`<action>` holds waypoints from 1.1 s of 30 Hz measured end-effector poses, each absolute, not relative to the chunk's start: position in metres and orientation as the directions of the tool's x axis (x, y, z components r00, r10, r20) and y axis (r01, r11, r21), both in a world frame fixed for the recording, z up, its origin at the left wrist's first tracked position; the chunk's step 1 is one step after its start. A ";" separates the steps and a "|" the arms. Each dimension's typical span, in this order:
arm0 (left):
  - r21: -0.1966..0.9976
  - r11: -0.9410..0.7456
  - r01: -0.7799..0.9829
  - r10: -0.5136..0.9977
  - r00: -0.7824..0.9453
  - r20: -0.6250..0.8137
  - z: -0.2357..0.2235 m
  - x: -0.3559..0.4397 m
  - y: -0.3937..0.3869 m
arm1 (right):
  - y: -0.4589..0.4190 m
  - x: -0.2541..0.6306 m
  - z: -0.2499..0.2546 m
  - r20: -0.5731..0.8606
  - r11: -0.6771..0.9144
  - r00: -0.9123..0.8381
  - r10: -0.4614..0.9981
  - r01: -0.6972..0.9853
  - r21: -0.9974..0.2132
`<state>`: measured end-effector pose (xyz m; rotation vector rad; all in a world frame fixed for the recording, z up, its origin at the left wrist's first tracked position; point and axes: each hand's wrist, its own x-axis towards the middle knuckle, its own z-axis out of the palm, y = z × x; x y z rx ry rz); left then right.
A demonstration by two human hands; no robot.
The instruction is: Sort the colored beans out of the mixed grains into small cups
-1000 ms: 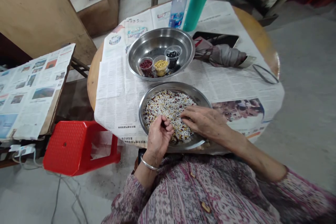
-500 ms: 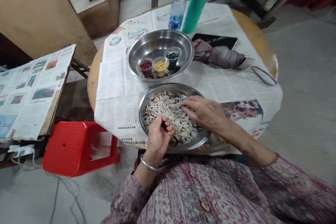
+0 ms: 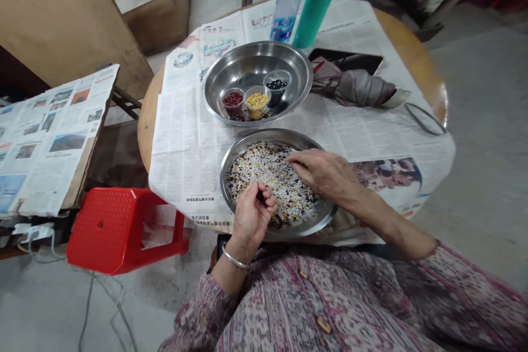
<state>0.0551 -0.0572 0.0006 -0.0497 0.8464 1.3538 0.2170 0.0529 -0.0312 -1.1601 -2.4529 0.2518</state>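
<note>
Mixed white, yellow and dark red grains and beans [image 3: 268,168] fill a shallow steel basin [image 3: 226,168] close in front of me. My left hand [image 3: 253,209], a silver bangle at its wrist, is held palm up over the basin's near left edge. Its fingers curl inward around something dark that I cannot make out. Over the right part of the mix, my right hand [image 3: 324,173] points down with thumb and fingertips pinched together at the grains. Whatever lies between those fingertips is too small to see.
Behind stands a larger steel basin [image 3: 231,60] with cups of red beans [image 3: 233,100], yellow kernels [image 3: 256,102] and black beans [image 3: 277,87]. A water bottle [image 3: 285,8], green bottle [image 3: 317,5], folded umbrella [image 3: 358,87] and dark tablet [image 3: 363,60] share the newspaper-covered table [image 3: 177,148]. Left is a red stool [image 3: 101,225].
My right hand's fingertips have drawn closer together over the grains. My left hand stays curled in nearly the same place. The view has shifted slightly.
</note>
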 end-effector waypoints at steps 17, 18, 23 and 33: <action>0.474 0.329 -0.817 0.797 -0.029 -0.604 0.001 0.057 -0.056 | 0.022 0.203 0.021 0.245 0.492 -0.528 0.813 0.400 -0.773; 0.465 0.334 -0.820 0.789 -0.027 -0.614 0.001 0.056 -0.056 | 0.024 0.206 0.015 0.268 0.506 -0.504 0.821 0.426 -0.750; 0.417 0.338 -0.843 0.766 -0.011 -0.643 0.006 0.053 -0.055 | 0.024 0.227 -0.019 0.352 0.605 -0.499 0.792 0.557 -0.569; 0.416 0.306 -0.856 0.771 -0.033 -0.636 0.008 0.054 -0.051 | -0.011 0.209 -0.006 0.471 0.713 -0.547 0.693 0.421 -0.561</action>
